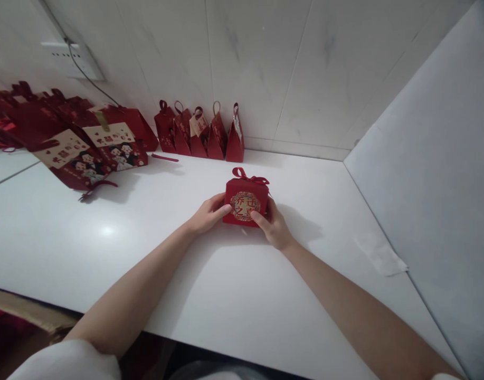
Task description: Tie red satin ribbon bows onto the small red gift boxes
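While both arms reach forward across the white surface (234, 295), the left hand (207, 214) and right hand (274, 228) meet on one small red gift box (245, 201), each grasping a side of it. The box sits on the surface straight ahead of the person, between the two hands, so neither hand is nearer than the other. Its front face, with a round gold emblem, looks back toward the person, and its wider side runs left to right. A red ribbon bow (247, 176) tops it.

Against the tiled wall (305, 68) behind, well apart from the hands, stands a row of five small red pouch-shaped gift bags (200, 132) with loop handles. Far to the left lies a heap of larger red gift bags (87, 150) printed with cartoon figures; their number cannot be told. One loose red ribbon strip (164, 157) lies near the row. One crumpled scrap of white paper (380, 256) lies to the right.
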A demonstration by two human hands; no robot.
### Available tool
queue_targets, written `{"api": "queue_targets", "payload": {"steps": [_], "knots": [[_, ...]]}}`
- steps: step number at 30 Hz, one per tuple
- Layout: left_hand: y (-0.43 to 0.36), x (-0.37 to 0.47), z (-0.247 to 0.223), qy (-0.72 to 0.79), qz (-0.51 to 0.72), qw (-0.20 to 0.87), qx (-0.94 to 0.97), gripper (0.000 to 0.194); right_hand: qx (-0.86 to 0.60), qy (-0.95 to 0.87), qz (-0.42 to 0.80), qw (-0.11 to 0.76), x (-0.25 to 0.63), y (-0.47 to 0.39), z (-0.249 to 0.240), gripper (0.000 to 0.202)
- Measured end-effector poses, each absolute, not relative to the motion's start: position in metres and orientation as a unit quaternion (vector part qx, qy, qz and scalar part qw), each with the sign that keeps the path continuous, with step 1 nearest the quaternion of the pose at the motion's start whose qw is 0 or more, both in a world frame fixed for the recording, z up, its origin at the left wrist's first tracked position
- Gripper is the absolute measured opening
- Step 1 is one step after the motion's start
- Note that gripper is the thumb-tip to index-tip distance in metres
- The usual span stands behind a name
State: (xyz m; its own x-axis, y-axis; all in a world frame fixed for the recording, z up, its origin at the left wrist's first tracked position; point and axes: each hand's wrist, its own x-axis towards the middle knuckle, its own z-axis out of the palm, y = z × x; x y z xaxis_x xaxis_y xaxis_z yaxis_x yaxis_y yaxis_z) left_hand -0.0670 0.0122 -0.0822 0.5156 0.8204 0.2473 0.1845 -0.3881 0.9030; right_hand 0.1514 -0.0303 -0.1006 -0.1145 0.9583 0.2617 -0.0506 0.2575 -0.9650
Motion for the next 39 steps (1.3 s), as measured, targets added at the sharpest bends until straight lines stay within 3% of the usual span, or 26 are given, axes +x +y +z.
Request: {"api": "queue_targets", "payload": {"steps": [39], "knots": [[0.0121,-0.067,-0.085,0.355,0.353,0.429,0.752,0.055,-0.39,-0.581,0.469,0.539,0.1513,-0.028,-0.1046,0.059]]}}
